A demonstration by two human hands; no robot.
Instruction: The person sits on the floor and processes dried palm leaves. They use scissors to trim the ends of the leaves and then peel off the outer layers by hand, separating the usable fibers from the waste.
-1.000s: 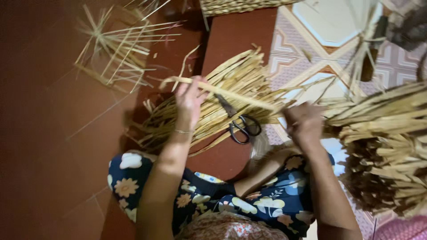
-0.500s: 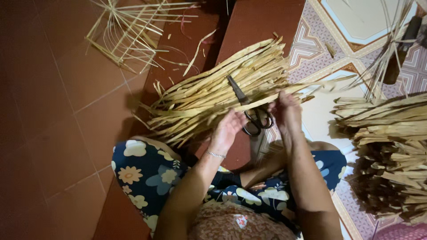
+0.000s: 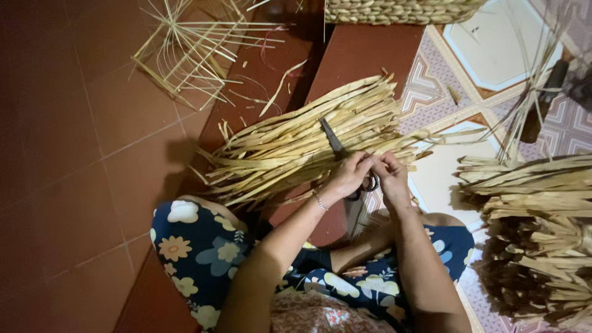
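A thick bundle of pale dried straw strips (image 3: 283, 145) lies across the red floor in front of my knees. Black scissors (image 3: 332, 138) rest on top of it, blades pointing up and left, handles partly hidden under my fingers. My left hand (image 3: 346, 177) and my right hand (image 3: 390, 176) meet at the bundle's right end, fingers pinched together on one straw strip (image 3: 412, 137) that runs off to the right. A thin bracelet sits on my left wrist.
A woven basket (image 3: 401, 9) stands at the top edge. A loose frame of thin sticks (image 3: 191, 49) lies at the upper left. A second straw bundle (image 3: 536, 185) is stacked at the right on patterned tiles. My legs in floral trousers (image 3: 203, 246) are folded below.
My left hand came off the top of the bundle and moved right to meet my right hand by the scissors' handles. Both hands now pinch one strip.
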